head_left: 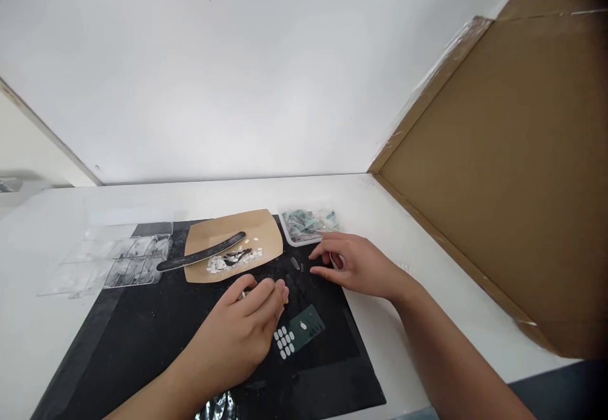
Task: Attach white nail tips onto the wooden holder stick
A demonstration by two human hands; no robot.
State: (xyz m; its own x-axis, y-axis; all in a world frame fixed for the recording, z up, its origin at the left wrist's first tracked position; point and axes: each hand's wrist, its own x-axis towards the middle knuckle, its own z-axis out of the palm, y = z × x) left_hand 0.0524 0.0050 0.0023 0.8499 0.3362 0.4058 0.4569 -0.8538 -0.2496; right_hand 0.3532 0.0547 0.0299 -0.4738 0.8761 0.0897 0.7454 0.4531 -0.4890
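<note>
My left hand (pixel 242 331) rests on the black mat (pixel 142 331) with its fingers curled together, and a small pale piece peeks out by the thumb. Beside it lies a green sheet (pixel 300 331) carrying white oval tabs. My right hand (pixel 354 261) hovers low over the mat with thumb and fingers loosely bent toward a small clear nail tip (pixel 295 263). Nothing shows between its fingers.
A brown paper tray (pixel 266 230) holds a black nail file (pixel 202 253) and white chips. A clear compartment box (pixel 109 261) sits at left, a small plastic dish (pixel 308 225) of greenish pieces behind my right hand. A cardboard panel (pixel 513 185) walls the right side.
</note>
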